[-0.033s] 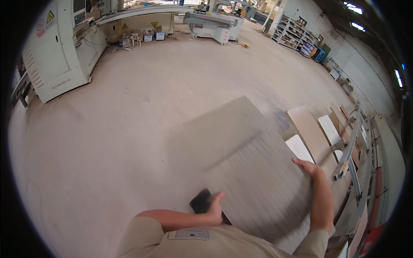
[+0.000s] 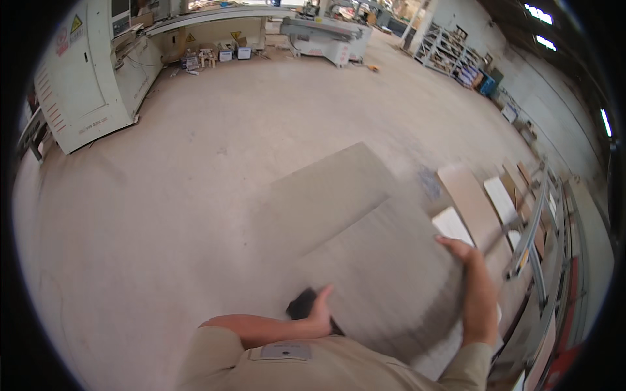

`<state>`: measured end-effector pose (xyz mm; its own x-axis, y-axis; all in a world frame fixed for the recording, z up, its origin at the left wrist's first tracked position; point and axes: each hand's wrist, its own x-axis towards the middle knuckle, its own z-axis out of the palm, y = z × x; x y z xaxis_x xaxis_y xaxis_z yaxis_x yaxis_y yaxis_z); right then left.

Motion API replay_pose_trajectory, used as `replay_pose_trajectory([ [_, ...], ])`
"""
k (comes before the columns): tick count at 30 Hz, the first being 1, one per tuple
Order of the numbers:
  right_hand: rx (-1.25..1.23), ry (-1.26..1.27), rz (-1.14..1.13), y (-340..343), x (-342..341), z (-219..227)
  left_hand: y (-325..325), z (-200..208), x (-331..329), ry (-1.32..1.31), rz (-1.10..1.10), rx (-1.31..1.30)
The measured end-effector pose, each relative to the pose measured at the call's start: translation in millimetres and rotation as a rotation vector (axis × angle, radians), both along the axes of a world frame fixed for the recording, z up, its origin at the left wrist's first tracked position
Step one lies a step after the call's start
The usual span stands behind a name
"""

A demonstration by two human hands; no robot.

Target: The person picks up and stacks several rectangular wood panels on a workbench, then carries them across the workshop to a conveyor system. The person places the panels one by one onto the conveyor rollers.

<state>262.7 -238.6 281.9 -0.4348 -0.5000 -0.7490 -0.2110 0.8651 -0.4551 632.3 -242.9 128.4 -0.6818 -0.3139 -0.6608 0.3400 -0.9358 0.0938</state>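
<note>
A large grey wood-grain board (image 2: 385,260) is held in front of me, low and blurred by motion. My left hand (image 2: 320,314) grips its near left edge with the thumb up; the other fingers are hidden. My right hand (image 2: 458,249) is closed around the right edge, thumb on top, fingers out of sight below. Past the far edge of this board, a paler grey-brown panel (image 2: 326,182) appears to lie flat on the floor. A black shoe (image 2: 300,305) shows beside my left hand.
Beside my right arm lie brown and white board pieces (image 2: 471,194) and a metal rail frame (image 2: 531,228). A white machine cabinet (image 2: 85,81) stands at the far left, a grey machine bed (image 2: 319,36) at the back. Shelving (image 2: 443,49) lines the far right wall.
Both hands and the held board have shifted slightly left. My grip on the board looks the same.
</note>
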Motion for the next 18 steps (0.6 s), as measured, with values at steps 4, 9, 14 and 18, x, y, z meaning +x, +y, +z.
replay_pose_trajectory([
  [4,-0.127,0.091,0.288,-182,-63,-72,-144,30,-17,-0.084,0.047,-0.071],
  [9,0.108,-0.039,0.321,-400,-70,-67,-289,5,-45,-0.161,0.164,-0.046],
  [14,0.232,-0.164,0.164,-604,-67,-61,-470,-17,-74,-0.170,0.254,-0.061],
  [18,-0.017,0.042,0.224,-715,-115,-69,-623,1,-119,-0.101,0.216,-0.177],
])
